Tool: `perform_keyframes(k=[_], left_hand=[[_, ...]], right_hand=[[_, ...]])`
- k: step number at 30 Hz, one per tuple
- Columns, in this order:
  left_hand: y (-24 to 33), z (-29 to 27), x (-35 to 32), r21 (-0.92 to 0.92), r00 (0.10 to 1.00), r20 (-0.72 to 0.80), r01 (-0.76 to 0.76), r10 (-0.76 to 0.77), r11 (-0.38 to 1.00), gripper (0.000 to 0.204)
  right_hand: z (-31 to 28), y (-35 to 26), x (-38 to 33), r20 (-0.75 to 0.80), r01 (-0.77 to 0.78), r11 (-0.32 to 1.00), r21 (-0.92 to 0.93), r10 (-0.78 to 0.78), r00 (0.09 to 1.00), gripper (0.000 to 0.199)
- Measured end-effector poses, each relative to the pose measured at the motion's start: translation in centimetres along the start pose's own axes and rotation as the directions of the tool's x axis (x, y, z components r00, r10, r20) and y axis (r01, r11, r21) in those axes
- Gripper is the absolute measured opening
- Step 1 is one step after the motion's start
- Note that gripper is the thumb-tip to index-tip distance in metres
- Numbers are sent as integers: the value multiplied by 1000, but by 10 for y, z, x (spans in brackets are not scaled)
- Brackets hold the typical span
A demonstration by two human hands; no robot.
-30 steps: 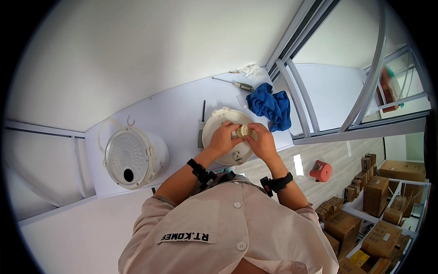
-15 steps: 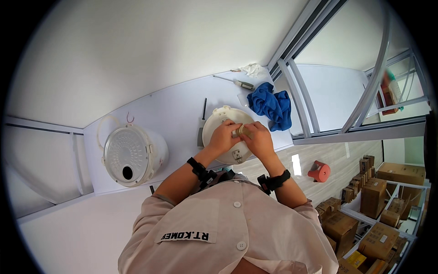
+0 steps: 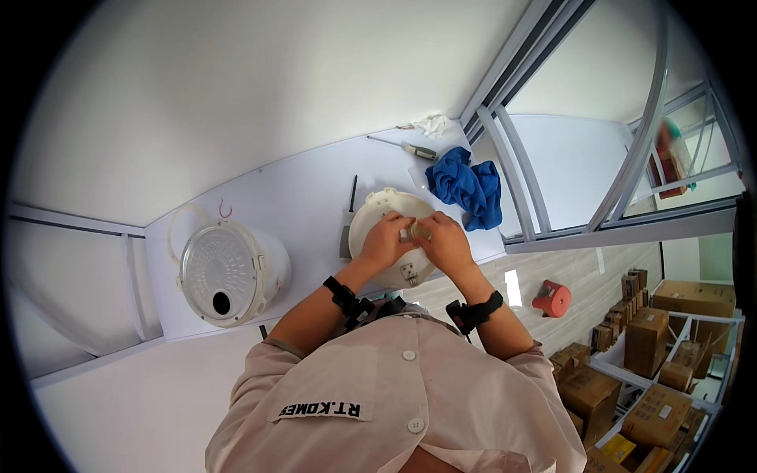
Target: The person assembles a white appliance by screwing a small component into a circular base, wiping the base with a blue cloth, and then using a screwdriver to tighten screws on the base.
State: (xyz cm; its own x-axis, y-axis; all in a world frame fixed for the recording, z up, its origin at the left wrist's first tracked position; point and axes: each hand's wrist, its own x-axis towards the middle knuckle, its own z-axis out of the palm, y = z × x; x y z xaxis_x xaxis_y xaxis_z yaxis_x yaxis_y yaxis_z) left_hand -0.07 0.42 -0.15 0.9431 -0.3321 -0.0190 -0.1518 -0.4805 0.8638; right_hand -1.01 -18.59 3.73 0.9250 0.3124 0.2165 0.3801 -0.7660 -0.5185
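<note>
My left hand point(image 3: 383, 241) and my right hand point(image 3: 446, 243) meet over a round white plastic shell point(image 3: 384, 199), shaped like a shallow bowl. Between their fingertips they pinch a small beige roll point(image 3: 422, 231) that looks like tape; the fingers cover part of it. Both hands are closed on it. Low inside the shell, nearest me, is a small fitting point(image 3: 408, 273) with dark holes. Beside my left hand lies a screwdriver with a black shaft point(image 3: 352, 194) and a grey handle point(image 3: 345, 241), partly behind the shell.
A white cylindrical appliance body point(image 3: 268, 256) with a patterned round end stands left, red wires point(image 3: 226, 209) behind it. Another screwdriver point(image 3: 422, 151), a blue cloth point(image 3: 465, 185) and white crumpled tissue point(image 3: 434, 124) lie at the back right. A red stool point(image 3: 556, 298) and cartons point(image 3: 646, 339) stand right.
My fingers have shifted slightly around the beige roll, and both hands remain over the shell. The whole view has moved a little; nothing else has visibly changed place.
</note>
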Motion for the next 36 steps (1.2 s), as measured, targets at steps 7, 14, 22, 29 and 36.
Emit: perform_keyframes(k=[7, 14, 22, 29, 36], left_hand=[[-3, 3, 1, 52, 997, -44, -60, 63, 997, 49], [-5, 6, 1, 95, 992, -47, -114, 119, 989, 50], [0, 5, 4, 103, 989, -32, -140, 144, 985, 51], [-5, 7, 3, 88, 991, -41, -121, 125, 989, 54], [-2, 4, 1, 44, 996, -16, -89, 90, 995, 54]], right_hand=[[0, -3, 3, 88, -105, 994, -27, 107, 990, 28], [5, 7, 1, 38, 35, 999, -27, -34, 999, 22], [10, 5, 4, 122, -43, 981, -189, 67, 990, 22], [1, 4, 8, 106, 30, 994, -103, -19, 994, 26], [-3, 12, 4, 97, 12, 1000, 28, -15, 995, 28]])
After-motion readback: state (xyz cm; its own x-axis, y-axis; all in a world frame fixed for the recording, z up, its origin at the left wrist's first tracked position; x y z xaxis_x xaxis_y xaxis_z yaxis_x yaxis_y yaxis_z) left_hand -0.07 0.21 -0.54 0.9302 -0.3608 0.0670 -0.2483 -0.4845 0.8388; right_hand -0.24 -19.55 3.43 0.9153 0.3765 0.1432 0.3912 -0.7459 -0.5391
